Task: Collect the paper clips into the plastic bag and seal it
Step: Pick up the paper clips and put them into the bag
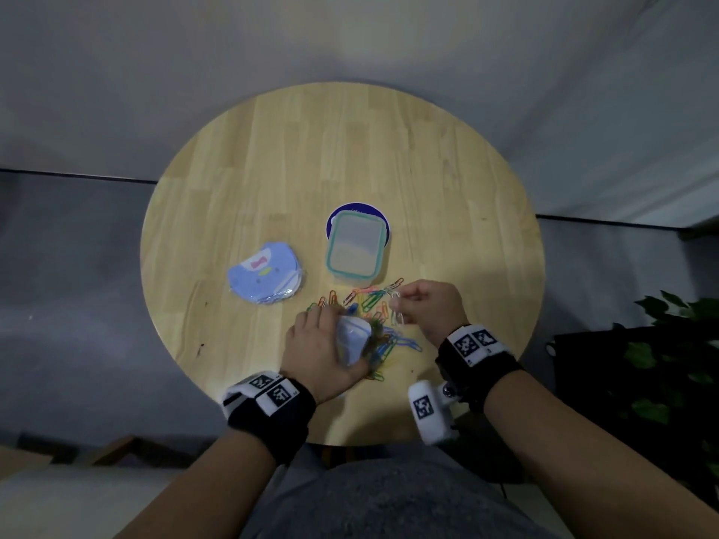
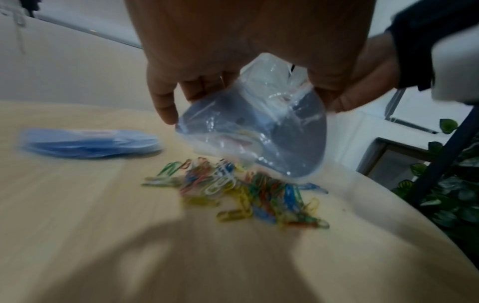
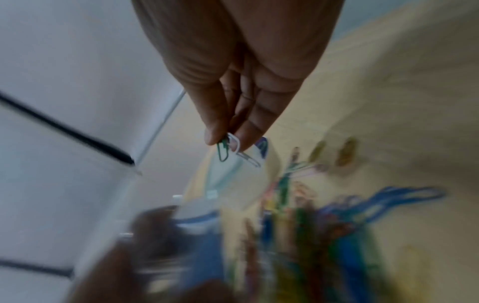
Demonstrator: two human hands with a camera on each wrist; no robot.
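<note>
A heap of coloured paper clips [image 1: 375, 317] [image 2: 249, 190] lies on the round wooden table [image 1: 272, 169], near its front edge. My left hand [image 1: 323, 344] [image 2: 233, 61] grips a small clear plastic bag [image 1: 352, 338] [image 2: 256, 131] just above the heap's left side, its mouth held apart. My right hand [image 1: 426, 305] [image 3: 228, 141] hovers over the heap's right side and pinches a white clip and a green clip [image 3: 230, 149] [image 1: 397, 309] between thumb and fingers.
A clear lidded box with a teal rim [image 1: 355, 247] stands on a blue round coaster behind the clips. A stack of blue printed bags [image 1: 266, 274] [image 2: 90, 143] lies to the left. Green plants [image 1: 677, 363] stand off the table's right edge.
</note>
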